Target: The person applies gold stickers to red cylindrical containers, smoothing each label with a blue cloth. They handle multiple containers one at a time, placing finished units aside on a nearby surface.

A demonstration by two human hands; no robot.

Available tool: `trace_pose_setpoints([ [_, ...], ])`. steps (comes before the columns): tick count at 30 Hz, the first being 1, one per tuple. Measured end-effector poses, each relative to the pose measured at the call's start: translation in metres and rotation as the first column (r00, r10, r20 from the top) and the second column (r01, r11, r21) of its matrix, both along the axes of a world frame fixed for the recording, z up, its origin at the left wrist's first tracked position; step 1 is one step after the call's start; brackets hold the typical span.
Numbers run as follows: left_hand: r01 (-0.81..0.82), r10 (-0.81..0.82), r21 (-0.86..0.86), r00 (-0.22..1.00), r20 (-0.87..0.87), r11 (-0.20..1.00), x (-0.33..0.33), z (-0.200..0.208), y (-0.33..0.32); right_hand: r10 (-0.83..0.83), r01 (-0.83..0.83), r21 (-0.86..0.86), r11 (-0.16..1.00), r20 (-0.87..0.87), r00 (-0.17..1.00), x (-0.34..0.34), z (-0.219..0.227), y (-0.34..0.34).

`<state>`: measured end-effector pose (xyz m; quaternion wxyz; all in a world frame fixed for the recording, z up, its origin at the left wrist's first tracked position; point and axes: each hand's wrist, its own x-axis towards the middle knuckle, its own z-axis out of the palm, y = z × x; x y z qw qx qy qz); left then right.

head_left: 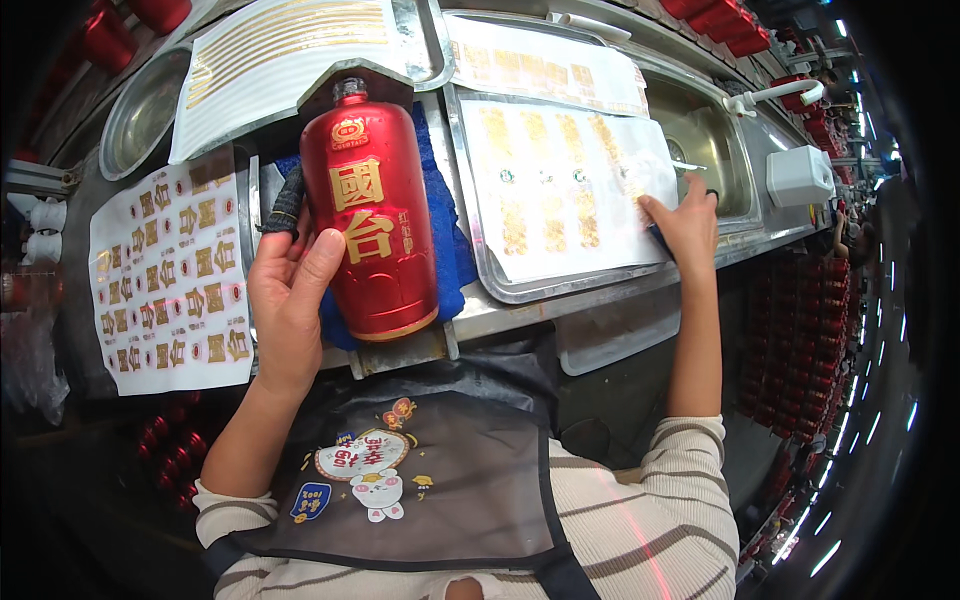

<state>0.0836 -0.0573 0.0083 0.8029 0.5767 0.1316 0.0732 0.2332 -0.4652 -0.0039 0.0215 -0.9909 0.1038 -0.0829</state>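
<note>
The left forearm (243, 440) slants up and inward; the left hand (285, 290) is wrapped in a grip, thumb angled up to the right (one finger wears a dark covering (284, 205)). The right forearm (700, 340) rises nearly straight, the right hand's (690, 232) thumb pointing up-left.

A: how's the lighting?
B: bright mid-frame tbh, white sheet (562, 195) right of center looks nearly washed out, soft shine on the red bottle (375, 225)
A: edges?
B: fisheye bend, black corners, murky lower left, strip lights (825, 559) slanting down the right
</note>
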Motion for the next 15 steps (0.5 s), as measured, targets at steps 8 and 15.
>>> trace_pose_setpoints([
  [8,-0.016,0.017,-0.024,1.0,0.025,1.0,-0.005,0.004,0.004,0.123,0.088,0.705,0.704,-0.244,0.962,0.038,-0.024,-0.058],
  [15,-0.091,0.077,0.216,0.994,0.075,0.972,-0.017,0.004,0.016,0.091,-0.112,0.23,0.967,0.1,0.991,0.022,0.0,-0.062],
])
